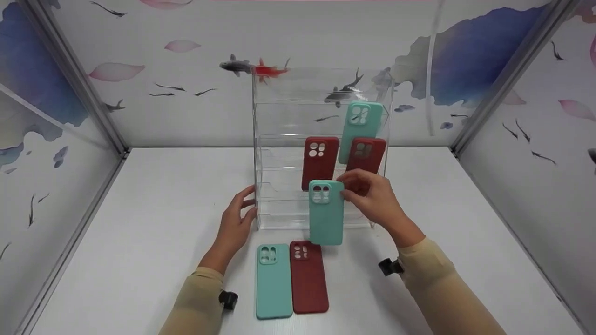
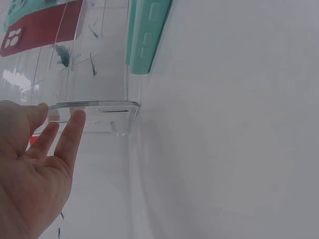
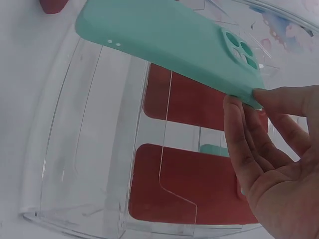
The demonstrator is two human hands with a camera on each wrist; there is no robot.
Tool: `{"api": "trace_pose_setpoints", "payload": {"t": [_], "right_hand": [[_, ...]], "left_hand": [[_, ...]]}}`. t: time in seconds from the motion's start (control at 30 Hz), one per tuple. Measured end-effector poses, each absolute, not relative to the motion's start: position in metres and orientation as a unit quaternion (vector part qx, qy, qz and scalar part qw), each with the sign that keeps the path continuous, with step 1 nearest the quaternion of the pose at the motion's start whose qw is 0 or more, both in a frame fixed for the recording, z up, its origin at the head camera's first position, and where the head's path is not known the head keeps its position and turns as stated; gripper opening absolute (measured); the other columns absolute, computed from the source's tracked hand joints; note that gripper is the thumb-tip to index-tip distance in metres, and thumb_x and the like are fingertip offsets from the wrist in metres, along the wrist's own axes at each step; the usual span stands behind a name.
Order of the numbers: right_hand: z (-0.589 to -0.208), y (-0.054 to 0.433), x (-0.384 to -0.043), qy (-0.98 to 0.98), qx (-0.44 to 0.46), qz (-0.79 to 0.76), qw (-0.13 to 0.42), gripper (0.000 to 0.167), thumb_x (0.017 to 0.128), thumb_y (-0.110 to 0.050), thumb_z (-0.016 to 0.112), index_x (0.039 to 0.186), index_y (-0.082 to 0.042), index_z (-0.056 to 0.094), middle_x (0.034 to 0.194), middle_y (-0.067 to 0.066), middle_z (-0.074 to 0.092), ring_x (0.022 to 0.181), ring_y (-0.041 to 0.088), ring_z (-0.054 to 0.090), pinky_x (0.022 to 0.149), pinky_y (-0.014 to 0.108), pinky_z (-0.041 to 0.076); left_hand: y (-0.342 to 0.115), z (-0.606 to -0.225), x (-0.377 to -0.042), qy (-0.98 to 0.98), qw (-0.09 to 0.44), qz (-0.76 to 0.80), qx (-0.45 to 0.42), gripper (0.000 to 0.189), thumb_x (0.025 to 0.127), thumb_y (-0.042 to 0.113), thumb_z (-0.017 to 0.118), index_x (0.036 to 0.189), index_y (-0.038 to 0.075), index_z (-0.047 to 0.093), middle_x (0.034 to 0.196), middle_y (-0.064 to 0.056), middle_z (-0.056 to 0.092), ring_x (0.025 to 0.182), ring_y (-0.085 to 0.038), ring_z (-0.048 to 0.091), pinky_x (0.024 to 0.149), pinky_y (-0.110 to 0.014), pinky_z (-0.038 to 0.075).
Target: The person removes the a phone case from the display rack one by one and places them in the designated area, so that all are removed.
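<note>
My right hand (image 1: 372,197) pinches a teal phone case (image 1: 326,218) by its upper right edge, in front of a clear acrylic rack (image 1: 279,207). In the right wrist view the thumb and fingers meet at the case's camera end. My left hand (image 1: 235,225) touches the rack's left side with its fingers fairly straight. Standing in the rack are a red case (image 1: 320,163), another red case (image 1: 366,156) at the right and a teal case (image 1: 363,123) behind that one. Flat on the table before the rack lie a teal case (image 1: 274,284) and a red case (image 1: 308,279), side by side.
The white table (image 1: 163,195) carries the rack near its middle. Printed panels (image 1: 186,111) enclose the back and sides, with metal posts (image 1: 503,83) at the corners. A small black camera mount (image 1: 390,267) sits on the right wrist.
</note>
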State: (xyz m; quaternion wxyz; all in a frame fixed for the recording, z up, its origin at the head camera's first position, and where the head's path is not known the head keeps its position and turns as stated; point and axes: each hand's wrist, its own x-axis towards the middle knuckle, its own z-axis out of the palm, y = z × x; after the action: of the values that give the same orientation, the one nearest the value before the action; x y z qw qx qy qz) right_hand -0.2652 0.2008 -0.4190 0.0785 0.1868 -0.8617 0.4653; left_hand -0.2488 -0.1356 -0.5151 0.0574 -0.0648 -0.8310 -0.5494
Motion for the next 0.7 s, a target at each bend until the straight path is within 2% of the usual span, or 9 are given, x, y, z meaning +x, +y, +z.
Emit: {"api": "trace_pose_setpoints", "payload": {"t": [0.3, 0.6, 0.7], "right_hand": [[-0.430, 0.225, -0.262, -0.882, 0.158, 0.444, -0.018, 0.022, 0.092, -0.007, 0.073, 0.113, -0.014, 0.074, 0.105, 0.009, 0.073, 0.082, 0.023, 0.071, 0.076, 0.028, 0.063], [-0.446, 0.239, -0.259, -0.884, 0.125, 0.441, -0.092, 0.026, 0.091, -0.007, 0.073, 0.117, -0.008, 0.071, 0.102, 0.012, 0.073, 0.083, 0.023, 0.073, 0.081, 0.051, 0.064], [-0.454, 0.242, -0.258, -0.877, 0.118, 0.454, -0.108, 0.026, 0.092, -0.006, 0.074, 0.118, -0.006, 0.071, 0.102, 0.014, 0.073, 0.082, 0.024, 0.075, 0.080, 0.047, 0.066]], "left_hand": [[-0.134, -0.515, -0.248, -0.832, 0.059, -0.548, -0.068, 0.056, 0.108, 0.017, 0.056, 0.159, 0.027, 0.036, 0.163, 0.002, 0.041, 0.141, -0.025, 0.052, 0.113, -0.050, 0.050], [-0.136, -0.515, -0.248, -0.832, 0.068, -0.546, -0.071, 0.055, 0.107, 0.015, 0.056, 0.158, 0.025, 0.037, 0.162, 0.001, 0.042, 0.141, -0.025, 0.052, 0.112, -0.050, 0.051], [-0.135, -0.516, -0.247, -0.831, 0.068, -0.547, -0.071, 0.056, 0.107, 0.014, 0.057, 0.159, 0.025, 0.037, 0.162, 0.000, 0.042, 0.141, -0.026, 0.052, 0.113, -0.051, 0.050]]}}
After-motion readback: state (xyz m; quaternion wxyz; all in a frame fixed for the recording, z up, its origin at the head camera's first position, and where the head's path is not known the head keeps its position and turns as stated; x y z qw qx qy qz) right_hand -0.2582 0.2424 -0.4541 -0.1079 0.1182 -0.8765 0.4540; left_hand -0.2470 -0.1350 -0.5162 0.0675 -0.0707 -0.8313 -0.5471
